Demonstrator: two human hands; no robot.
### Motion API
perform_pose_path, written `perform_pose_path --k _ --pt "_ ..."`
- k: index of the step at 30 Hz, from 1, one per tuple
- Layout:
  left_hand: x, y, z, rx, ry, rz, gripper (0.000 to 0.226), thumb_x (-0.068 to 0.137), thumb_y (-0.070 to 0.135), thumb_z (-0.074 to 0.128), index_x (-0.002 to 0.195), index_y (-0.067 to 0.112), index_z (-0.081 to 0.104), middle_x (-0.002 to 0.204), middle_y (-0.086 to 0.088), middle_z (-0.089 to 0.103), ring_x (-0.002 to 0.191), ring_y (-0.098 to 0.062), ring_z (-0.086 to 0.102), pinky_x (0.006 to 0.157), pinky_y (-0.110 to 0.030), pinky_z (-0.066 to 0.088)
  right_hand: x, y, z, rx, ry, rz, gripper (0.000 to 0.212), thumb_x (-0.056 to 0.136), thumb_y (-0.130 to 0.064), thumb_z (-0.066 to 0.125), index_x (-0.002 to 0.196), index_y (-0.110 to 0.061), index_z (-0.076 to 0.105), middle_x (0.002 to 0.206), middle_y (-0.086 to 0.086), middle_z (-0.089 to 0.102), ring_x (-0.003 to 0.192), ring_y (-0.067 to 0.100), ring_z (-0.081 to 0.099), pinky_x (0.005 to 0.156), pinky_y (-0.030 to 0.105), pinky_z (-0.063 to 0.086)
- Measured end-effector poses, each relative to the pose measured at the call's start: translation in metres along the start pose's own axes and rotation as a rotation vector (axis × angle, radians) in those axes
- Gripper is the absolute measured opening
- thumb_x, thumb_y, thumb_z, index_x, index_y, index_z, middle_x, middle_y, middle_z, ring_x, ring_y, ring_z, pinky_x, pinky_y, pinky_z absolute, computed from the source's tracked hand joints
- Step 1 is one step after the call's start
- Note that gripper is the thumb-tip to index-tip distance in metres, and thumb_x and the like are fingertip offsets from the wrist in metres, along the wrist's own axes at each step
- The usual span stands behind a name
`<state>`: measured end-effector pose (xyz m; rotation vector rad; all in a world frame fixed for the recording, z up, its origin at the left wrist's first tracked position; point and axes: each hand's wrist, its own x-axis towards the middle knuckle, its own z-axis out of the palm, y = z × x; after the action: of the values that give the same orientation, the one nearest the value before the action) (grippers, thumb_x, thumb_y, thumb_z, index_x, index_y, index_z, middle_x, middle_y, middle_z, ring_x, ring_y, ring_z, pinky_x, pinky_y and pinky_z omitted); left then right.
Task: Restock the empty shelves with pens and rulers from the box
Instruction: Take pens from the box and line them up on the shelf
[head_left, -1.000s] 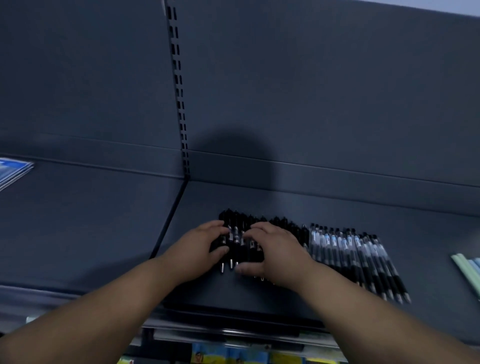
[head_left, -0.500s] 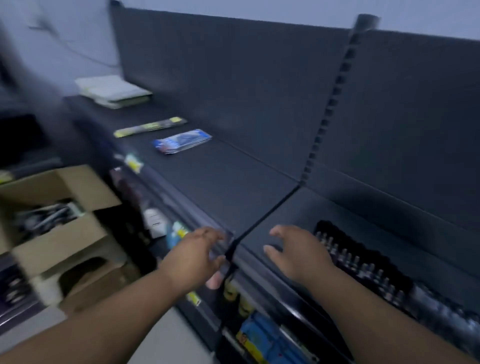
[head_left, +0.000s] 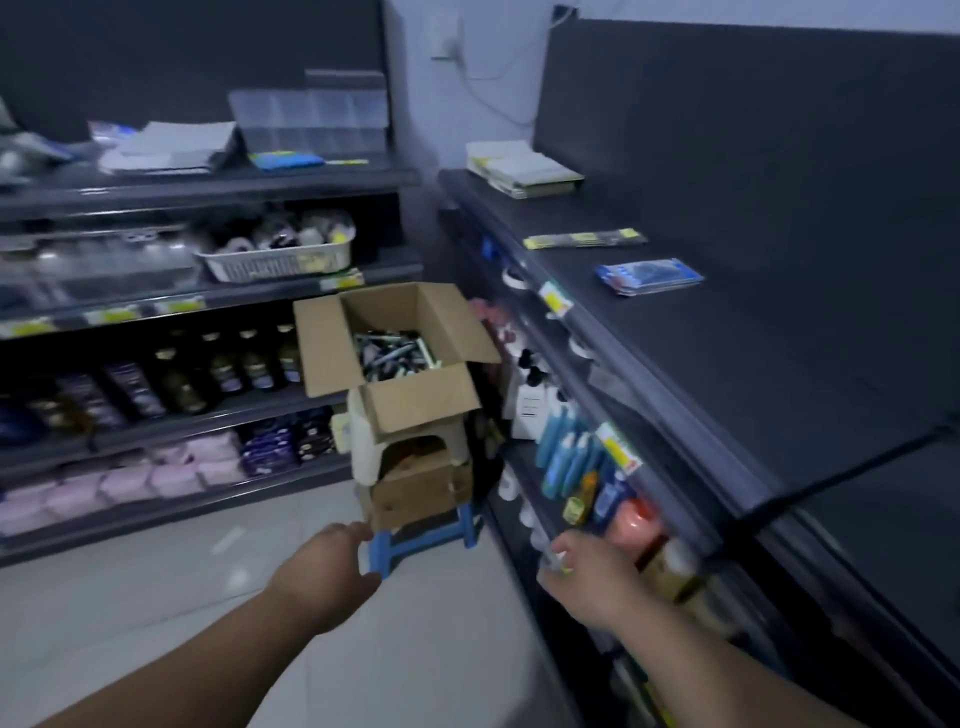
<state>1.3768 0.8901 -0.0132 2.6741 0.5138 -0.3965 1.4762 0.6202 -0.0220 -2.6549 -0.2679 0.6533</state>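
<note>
**hands low, box of pens in the middle**

a big dark shelf (head_left: 727, 374) fills the right side of the frame. its top is mostly bare. lower down on it, bottles and tubes stand in rows, but they are blurry.

more shelves (head_left: 218, 184) fill the left side, with dark bottles, pink packs and a white basket on them.

in the middle stands a brown cardboard box (head_left: 415, 402) with its flaps open. it sits on a white stool (head_left: 363, 449), and under that is a blue stool (head_left: 382, 551) on the pale floor. the box is just beside the dark shelf.

the left hand (head_left: 324, 566) is at the lower middle, near the blue stool leg. its fingers are loose and hold nothing.

the right hand (head_left: 592, 574) is at the lower right, by the front of the low shelves. its fingers are loose and spread. i cannot tell if it touches the shelf.

a pile of notebooks (head_left: 524, 169), a blue packet (head_left: 649, 277) and a long thin packet (head_left: 584, 240) lie on the dark shelf, at the upper right.

the pens (head_left: 395, 353) lie in a heap inside the box.
</note>
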Motion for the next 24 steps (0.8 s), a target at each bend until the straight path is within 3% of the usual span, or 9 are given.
perform_pose_path --k 5,12,18,24 --pt "0.04 -0.097 -0.044 0.007 0.029 -0.079 0.057 0.09 0.042 0.059 0.142 0.026 0.04 0.142 0.003 0.045 0.123 -0.014 0.05 0.099 -0.024 0.041 0.052 -0.094 0.032 -0.049 -0.107 -0.014 0.05 0.09 -0.044 0.059 0.135 -0.022 0.051 0.133 -0.001 0.058 0.121 0.017 0.055 0.1 0.028 0.044" --pt "0.098 -0.174 -0.072 0.013 -0.043 -0.145 0.055 0.09 0.041 0.06 0.14 0.026 0.043 0.142 0.001 0.047 0.123 -0.016 0.05 0.1 -0.028 0.043 0.113 -0.186 0.06 -0.017 -0.134 -0.061 0.041 0.091 -0.041 0.058 0.128 -0.025 0.055 0.12 -0.004 0.061 0.107 0.016 0.059 0.088 0.026 0.047" --pt "0.17 -0.176 -0.08 -0.011 -0.092 -0.163 0.055 0.091 0.041 0.059 0.141 0.025 0.042 0.141 0.002 0.048 0.123 -0.013 0.05 0.099 -0.024 0.04 0.193 -0.196 0.044 -0.06 -0.145 -0.061 0.042 0.093 -0.042 0.056 0.131 -0.024 0.054 0.121 -0.005 0.06 0.103 0.014 0.058 0.082 0.024 0.047" --pt "0.302 -0.131 -0.119 -0.085 0.01 -0.152 0.054 0.09 0.034 0.061 0.14 0.021 0.046 0.142 -0.002 0.049 0.122 -0.016 0.053 0.099 -0.022 0.039 0.323 -0.21 -0.009 0.028 -0.139 -0.13 0.046 0.091 -0.033 0.062 0.135 -0.025 0.051 0.129 -0.004 0.06 0.111 0.016 0.06 0.095 0.035 0.051"
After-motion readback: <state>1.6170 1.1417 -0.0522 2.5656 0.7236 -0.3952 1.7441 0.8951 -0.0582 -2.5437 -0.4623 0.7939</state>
